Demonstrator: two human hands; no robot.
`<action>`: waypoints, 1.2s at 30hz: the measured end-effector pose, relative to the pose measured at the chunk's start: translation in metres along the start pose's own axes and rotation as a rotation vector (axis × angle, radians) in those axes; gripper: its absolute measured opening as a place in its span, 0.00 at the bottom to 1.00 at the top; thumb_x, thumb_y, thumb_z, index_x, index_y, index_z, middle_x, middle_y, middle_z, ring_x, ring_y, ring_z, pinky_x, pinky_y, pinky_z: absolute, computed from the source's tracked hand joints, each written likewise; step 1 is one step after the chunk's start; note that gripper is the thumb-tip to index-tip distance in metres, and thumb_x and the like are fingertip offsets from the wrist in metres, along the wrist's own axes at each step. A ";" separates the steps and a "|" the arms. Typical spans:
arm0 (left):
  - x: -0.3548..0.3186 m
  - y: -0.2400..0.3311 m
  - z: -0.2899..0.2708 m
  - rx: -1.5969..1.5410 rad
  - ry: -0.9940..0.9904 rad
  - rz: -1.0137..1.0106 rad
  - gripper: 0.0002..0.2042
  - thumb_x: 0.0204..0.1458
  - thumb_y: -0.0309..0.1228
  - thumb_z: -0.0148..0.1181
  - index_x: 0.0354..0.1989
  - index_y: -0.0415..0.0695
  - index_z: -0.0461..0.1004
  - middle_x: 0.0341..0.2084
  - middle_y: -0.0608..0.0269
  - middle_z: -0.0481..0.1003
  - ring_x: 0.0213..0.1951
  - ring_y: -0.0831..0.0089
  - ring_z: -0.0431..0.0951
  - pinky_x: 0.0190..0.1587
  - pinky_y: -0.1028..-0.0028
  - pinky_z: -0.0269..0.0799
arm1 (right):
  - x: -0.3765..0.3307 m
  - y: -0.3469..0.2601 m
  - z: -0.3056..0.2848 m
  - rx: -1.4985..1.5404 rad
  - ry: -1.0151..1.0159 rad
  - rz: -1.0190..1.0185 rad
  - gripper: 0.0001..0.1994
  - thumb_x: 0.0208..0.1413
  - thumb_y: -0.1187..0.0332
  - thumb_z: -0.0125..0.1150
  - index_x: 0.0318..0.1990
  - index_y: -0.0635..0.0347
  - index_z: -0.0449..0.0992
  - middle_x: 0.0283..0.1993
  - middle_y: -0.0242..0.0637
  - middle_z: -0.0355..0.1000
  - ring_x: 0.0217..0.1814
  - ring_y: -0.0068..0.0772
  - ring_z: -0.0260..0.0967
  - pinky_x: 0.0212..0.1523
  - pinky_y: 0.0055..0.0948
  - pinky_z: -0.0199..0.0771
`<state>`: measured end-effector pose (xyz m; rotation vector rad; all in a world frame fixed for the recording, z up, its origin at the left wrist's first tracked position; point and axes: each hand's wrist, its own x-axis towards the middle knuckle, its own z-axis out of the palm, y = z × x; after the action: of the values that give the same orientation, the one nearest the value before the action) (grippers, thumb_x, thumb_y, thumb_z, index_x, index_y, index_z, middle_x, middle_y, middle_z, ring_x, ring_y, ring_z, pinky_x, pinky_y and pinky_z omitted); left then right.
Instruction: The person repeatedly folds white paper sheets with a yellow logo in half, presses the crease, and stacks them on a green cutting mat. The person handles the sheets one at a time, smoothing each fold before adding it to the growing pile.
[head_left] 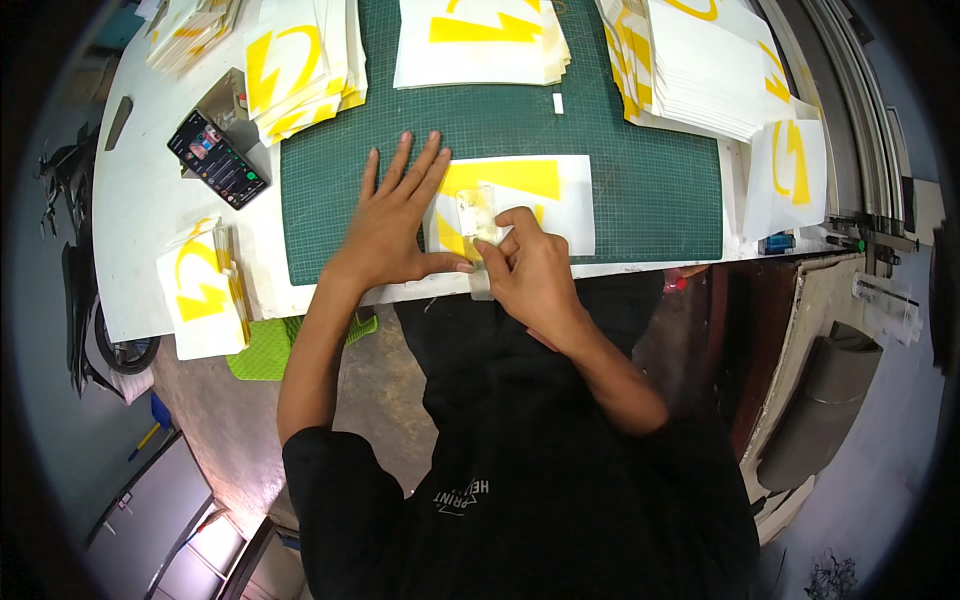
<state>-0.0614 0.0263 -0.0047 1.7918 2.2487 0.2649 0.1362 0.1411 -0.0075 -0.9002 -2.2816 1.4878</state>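
A white sheet with yellow shapes (570, 215) lies on the green cutting mat (640, 190), close to the table's front edge. My left hand (390, 225) rests flat with fingers spread, mostly on the mat. Its thumb reaches onto the lower left part of the sheet. In my right hand (525, 265) is a translucent flat plastic piece (476, 208), gripped between thumb and bent fingers. This piece is pressed against or held just over the sheet, covering part of the yellow print. Below the thumb, a clear strip (481, 284) hangs past the table edge; whether it belongs to the same piece I cannot tell.
Stacks of similar printed sheets stand at far left (300, 70), far middle (480, 55), far right (700, 80) and near left (205, 295). One loose sheet (785, 185) lies by the right edge. A lit phone (217, 160) leans on a box (225, 100) at left.
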 end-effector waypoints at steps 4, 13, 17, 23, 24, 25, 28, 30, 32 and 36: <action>0.001 0.004 -0.001 0.009 -0.042 -0.046 0.72 0.26 0.70 0.78 0.81 0.47 0.48 0.82 0.58 0.45 0.82 0.56 0.36 0.81 0.46 0.27 | -0.012 0.025 -0.048 -0.047 0.075 0.099 0.14 0.62 0.68 0.68 0.49 0.65 0.73 0.25 0.48 0.79 0.27 0.47 0.82 0.30 0.44 0.78; 0.001 0.010 -0.010 0.022 -0.066 -0.069 0.69 0.29 0.68 0.78 0.81 0.48 0.50 0.81 0.58 0.47 0.82 0.55 0.39 0.81 0.46 0.29 | -0.015 0.080 -0.150 0.034 0.305 0.168 0.13 0.60 0.71 0.73 0.47 0.70 0.78 0.26 0.39 0.79 0.23 0.28 0.75 0.25 0.30 0.72; 0.018 0.017 -0.017 -0.054 0.111 -0.084 0.56 0.37 0.60 0.80 0.75 0.47 0.62 0.73 0.50 0.63 0.76 0.50 0.57 0.78 0.47 0.45 | 0.010 0.087 -0.169 -0.220 0.466 0.153 0.14 0.61 0.67 0.72 0.46 0.68 0.79 0.25 0.39 0.79 0.24 0.32 0.77 0.27 0.32 0.74; 0.063 0.048 -0.019 -0.096 0.095 -0.167 0.36 0.43 0.49 0.81 0.57 0.40 0.77 0.47 0.51 0.77 0.55 0.52 0.76 0.59 0.55 0.65 | 0.000 0.073 -0.147 -0.488 0.686 -0.173 0.15 0.58 0.65 0.75 0.45 0.66 0.81 0.35 0.41 0.75 0.24 0.33 0.66 0.25 0.36 0.65; 0.068 0.049 -0.023 -0.121 0.024 -0.196 0.33 0.44 0.48 0.80 0.55 0.41 0.78 0.48 0.50 0.78 0.55 0.51 0.76 0.60 0.55 0.67 | -0.005 0.068 -0.141 -0.434 0.672 -0.150 0.15 0.58 0.65 0.76 0.45 0.65 0.81 0.36 0.41 0.74 0.24 0.31 0.64 0.24 0.35 0.63; 0.072 0.049 -0.028 -0.145 -0.049 -0.227 0.30 0.46 0.47 0.79 0.53 0.42 0.78 0.49 0.49 0.79 0.55 0.51 0.76 0.60 0.55 0.68 | -0.009 0.064 -0.137 -0.386 0.660 -0.154 0.14 0.58 0.66 0.76 0.45 0.65 0.81 0.36 0.39 0.73 0.23 0.29 0.62 0.24 0.33 0.62; 0.073 0.048 -0.035 -0.166 -0.133 -0.239 0.22 0.49 0.42 0.78 0.47 0.42 0.80 0.46 0.49 0.80 0.51 0.55 0.79 0.56 0.59 0.73 | -0.019 0.057 -0.127 -0.266 0.614 -0.170 0.12 0.57 0.71 0.75 0.45 0.66 0.80 0.36 0.35 0.72 0.24 0.21 0.62 0.23 0.25 0.60; 0.069 0.043 -0.038 -0.308 -0.117 -0.262 0.18 0.50 0.38 0.77 0.44 0.40 0.81 0.41 0.50 0.81 0.46 0.58 0.81 0.50 0.63 0.76 | -0.021 0.059 -0.118 -0.141 0.591 -0.180 0.12 0.58 0.73 0.75 0.45 0.66 0.80 0.37 0.36 0.73 0.26 0.21 0.64 0.24 0.23 0.62; 0.060 0.030 -0.042 -0.596 -0.066 -0.321 0.15 0.51 0.33 0.76 0.42 0.37 0.81 0.35 0.50 0.82 0.39 0.60 0.83 0.43 0.64 0.78 | -0.025 0.063 -0.110 -0.056 0.570 -0.187 0.11 0.58 0.74 0.74 0.45 0.66 0.80 0.38 0.37 0.74 0.27 0.21 0.66 0.25 0.22 0.64; 0.030 -0.011 -0.048 -0.726 0.605 -0.316 0.09 0.57 0.24 0.67 0.45 0.34 0.82 0.33 0.49 0.84 0.35 0.68 0.85 0.42 0.69 0.80 | -0.029 0.073 -0.104 0.016 0.542 -0.218 0.09 0.59 0.76 0.72 0.45 0.66 0.80 0.40 0.37 0.75 0.29 0.20 0.69 0.25 0.21 0.66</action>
<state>-0.0928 0.0539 0.0355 1.0350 2.2765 1.4891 0.2398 0.2180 -0.0245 -0.8846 -1.8929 1.0139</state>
